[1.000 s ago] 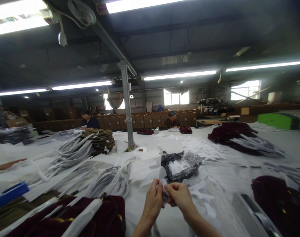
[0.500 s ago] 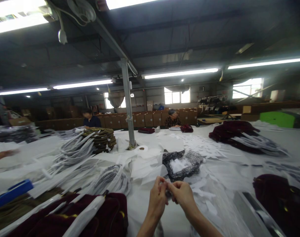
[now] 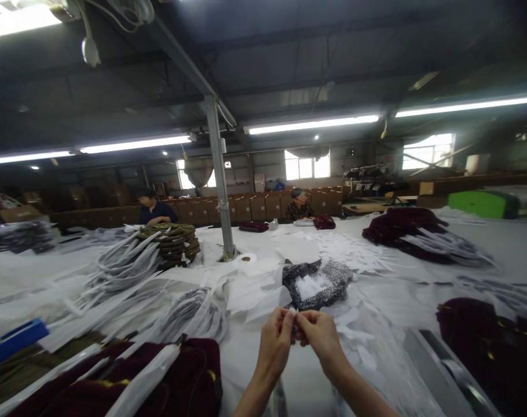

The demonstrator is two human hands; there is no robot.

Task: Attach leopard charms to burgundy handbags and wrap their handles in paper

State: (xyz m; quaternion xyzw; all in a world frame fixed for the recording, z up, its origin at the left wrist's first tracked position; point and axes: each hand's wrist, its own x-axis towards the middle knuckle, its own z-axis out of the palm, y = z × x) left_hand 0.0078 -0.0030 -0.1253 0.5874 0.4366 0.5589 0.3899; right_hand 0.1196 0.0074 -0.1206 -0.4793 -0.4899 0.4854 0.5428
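Both left hand [image 3: 275, 337] and right hand [image 3: 319, 335] have fingers pinched together on what looks like a small white scrap [image 3: 294, 310], just this side of the speckled cloth [image 3: 339, 284]; might slip or tear if tugged unevenly.

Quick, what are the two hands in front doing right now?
Left hand: closed, fingertips pinching a small whitish piece, mostly hidden.
Right hand: closed, fingertips meeting the left's at the same piece.
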